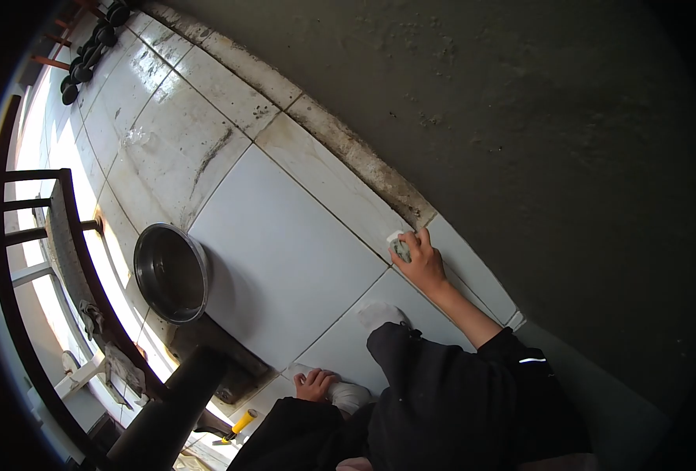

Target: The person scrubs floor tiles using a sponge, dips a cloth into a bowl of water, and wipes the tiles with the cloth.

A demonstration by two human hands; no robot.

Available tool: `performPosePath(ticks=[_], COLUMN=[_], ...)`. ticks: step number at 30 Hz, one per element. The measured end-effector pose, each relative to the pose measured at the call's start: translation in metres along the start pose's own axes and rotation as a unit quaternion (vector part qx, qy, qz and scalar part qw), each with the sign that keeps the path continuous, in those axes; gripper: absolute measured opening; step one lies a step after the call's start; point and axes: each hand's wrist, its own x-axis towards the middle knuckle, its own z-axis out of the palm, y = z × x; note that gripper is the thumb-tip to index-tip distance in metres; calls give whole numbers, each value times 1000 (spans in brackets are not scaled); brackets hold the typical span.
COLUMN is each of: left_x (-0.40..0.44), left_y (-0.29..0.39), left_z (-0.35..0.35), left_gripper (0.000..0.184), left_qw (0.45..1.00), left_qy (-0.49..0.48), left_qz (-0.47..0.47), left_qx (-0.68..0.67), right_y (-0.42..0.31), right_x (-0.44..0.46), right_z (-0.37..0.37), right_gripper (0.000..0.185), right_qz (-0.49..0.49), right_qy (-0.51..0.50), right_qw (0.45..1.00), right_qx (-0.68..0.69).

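Right hand [420, 265]: partly closed, fingers curled over a greenish-white wad [400, 249]. Can't tell if it's sponge or cloth. Wad is at the pale border tile [328, 184], near the end of the rough ledge [356, 153]. Palm-down hold, I'd say so I can push straight down and steer with the fingertips.

Left hand [314, 385]: fingers bent over my left foot [349, 396]. Can't tell whether it grips anything or just rests; nothing held shows. Probably there to steady me in the low crouch while the right arm reaches.

My right foot [379, 315] is near the right hand, so the reach is short. Both feet are in white coverings, on tile.

Further out: metal basin [149, 271] stands upright on the far side of the big white tile [285, 228]. Likely put there to keep it off the right hand's path yet near me. Contents too dark to read. Yellow-handled tool [244, 421] lies past my left hand, untouched. Dark metal frame [69, 228] beyond the basin. Grey wet-looking floor [536, 173] past the ledge.

Count: 2 hands, 2 feet, 1 wad, 1 basin, 1 yellow-handled tool, 1 big white tile by the basin. Black round weights [81, 72] in the far corner: several, too bunched to count.
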Motion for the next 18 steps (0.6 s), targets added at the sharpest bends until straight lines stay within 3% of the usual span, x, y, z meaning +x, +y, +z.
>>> performPosePath(ticks=[2, 8, 13, 16, 18], left_x=[2, 0, 2, 2, 0], left_y=[3, 5, 5, 6, 4], left_z=[-7, -8, -12, -9, -6], left_gripper=[46, 47, 46, 47, 48], left_qw=[999, 999, 999, 999, 1000], left_qy=[-14, -15, -21, -17, -6], left_qz=[-13, -20, -20, -21, -14], left_qx=[-25, -39, -31, -24, -21], right_y=[-1, 3, 10, 17, 12], right_x=[-10, -11, -13, -2, -10], right_z=[-6, 1, -4, -6, -6], right_gripper=[37, 38, 42, 42, 42], right_qz=[-14, 8, -20, 12, 3], right_qy=[-23, 37, -21, 67, 39], right_qw=[999, 999, 999, 997, 999], right_qx=[-22, -26, -16, -37, -29])
